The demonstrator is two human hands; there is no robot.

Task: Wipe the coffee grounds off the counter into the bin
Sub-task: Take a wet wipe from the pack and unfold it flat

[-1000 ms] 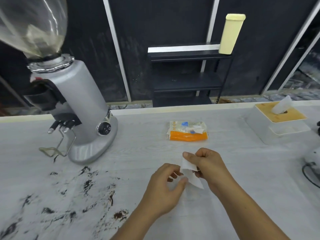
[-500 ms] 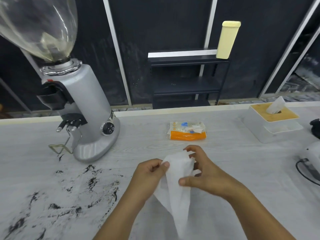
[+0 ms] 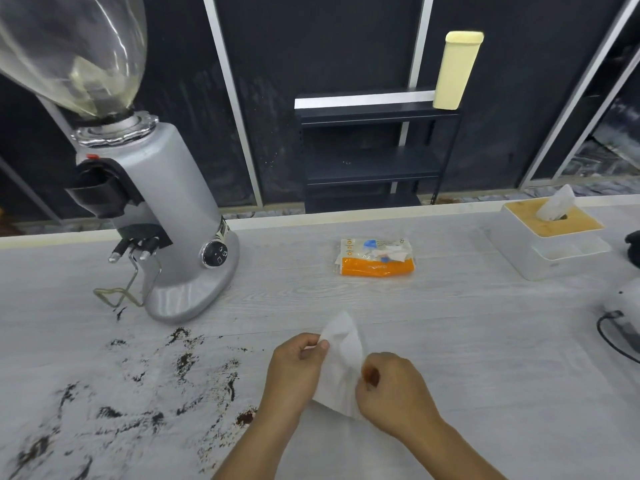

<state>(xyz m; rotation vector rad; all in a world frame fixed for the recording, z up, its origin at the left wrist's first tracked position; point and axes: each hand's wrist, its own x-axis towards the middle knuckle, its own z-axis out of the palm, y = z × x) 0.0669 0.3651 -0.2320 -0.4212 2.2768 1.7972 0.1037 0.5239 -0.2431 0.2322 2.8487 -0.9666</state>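
Observation:
Dark coffee grounds (image 3: 180,368) lie scattered over the left part of the pale wood-grain counter (image 3: 467,323). Both hands hold one white wet wipe (image 3: 341,362) above the counter, right of the grounds. My left hand (image 3: 294,372) pinches its upper left edge. My right hand (image 3: 391,393) grips its lower right side. The wipe is partly unfolded and crumpled between them. No bin is in view.
A silver coffee grinder (image 3: 162,223) with a clear hopper stands at the back left. An orange wet-wipe pack (image 3: 375,258) lies mid-counter. A white tissue box (image 3: 547,237) sits at the right, with a white appliance and black cable (image 3: 620,323) at the right edge.
The small folded wipe has been opened out between my hands. My right hand has dropped lower on it, and the wipe has bunched up.

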